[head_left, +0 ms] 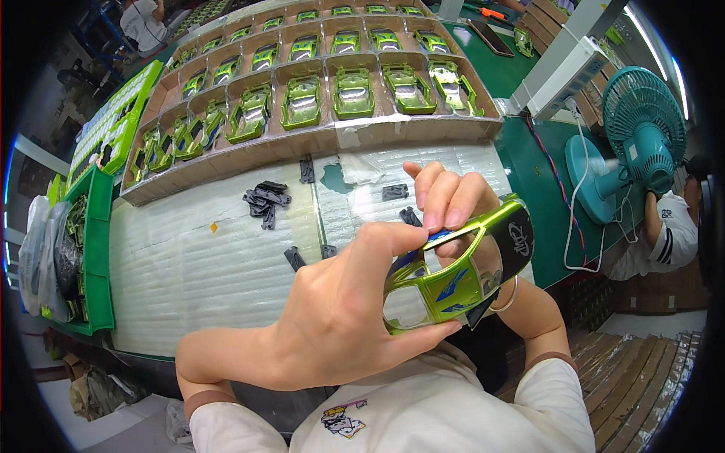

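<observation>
Your left hand (332,317) has the green toy car shell (451,285) gripped, thumb along the near edge, index finger at the far edge, parted by the shell's width. Your right hand (459,192) sits partly behind it, fingers bent, fingertips at the far edge; can't tell how firmly it grips. Shell's held tilted above the white foam mat (189,279), near loose black parts (266,202), cardboard tray (317,142) beyond.

lime-green car shell (467,293), blue markings (453,285); black parts (266,199); teal fan (652,156)
</observation>
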The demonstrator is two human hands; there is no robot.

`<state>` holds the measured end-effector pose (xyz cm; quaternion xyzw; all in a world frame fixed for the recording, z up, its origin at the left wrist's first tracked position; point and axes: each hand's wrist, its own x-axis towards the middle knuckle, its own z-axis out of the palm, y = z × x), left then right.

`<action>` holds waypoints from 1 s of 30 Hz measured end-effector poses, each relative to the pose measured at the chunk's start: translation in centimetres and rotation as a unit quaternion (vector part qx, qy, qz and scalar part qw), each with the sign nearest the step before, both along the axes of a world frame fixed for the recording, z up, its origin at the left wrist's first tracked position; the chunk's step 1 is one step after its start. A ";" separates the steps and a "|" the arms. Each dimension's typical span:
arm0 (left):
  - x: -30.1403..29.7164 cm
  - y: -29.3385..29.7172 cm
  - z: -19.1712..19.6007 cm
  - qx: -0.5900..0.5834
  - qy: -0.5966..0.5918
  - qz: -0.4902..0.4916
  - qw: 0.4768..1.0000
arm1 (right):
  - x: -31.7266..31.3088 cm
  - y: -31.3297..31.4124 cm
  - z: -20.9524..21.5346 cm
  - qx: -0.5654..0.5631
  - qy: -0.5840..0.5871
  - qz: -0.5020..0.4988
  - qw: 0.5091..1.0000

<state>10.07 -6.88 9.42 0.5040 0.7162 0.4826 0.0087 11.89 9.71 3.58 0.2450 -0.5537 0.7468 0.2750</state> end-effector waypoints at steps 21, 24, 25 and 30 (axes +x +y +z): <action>-2.7 0.7 -0.1 -0.040 -0.141 0.010 0.989 | -0.3 0.9 -0.4 -0.107 -0.178 0.117 0.971; -3.5 1.1 -1.0 0.086 -0.144 0.030 0.985 | -0.1 1.4 0.5 -0.107 -0.286 0.145 0.941; -3.5 1.1 -1.0 0.093 -0.139 0.027 0.985 | -0.1 1.5 0.4 -0.107 -0.268 0.159 0.944; -3.5 1.1 -0.9 0.122 -0.127 0.026 0.984 | 0.1 1.2 1.4 -0.173 -0.203 0.265 0.927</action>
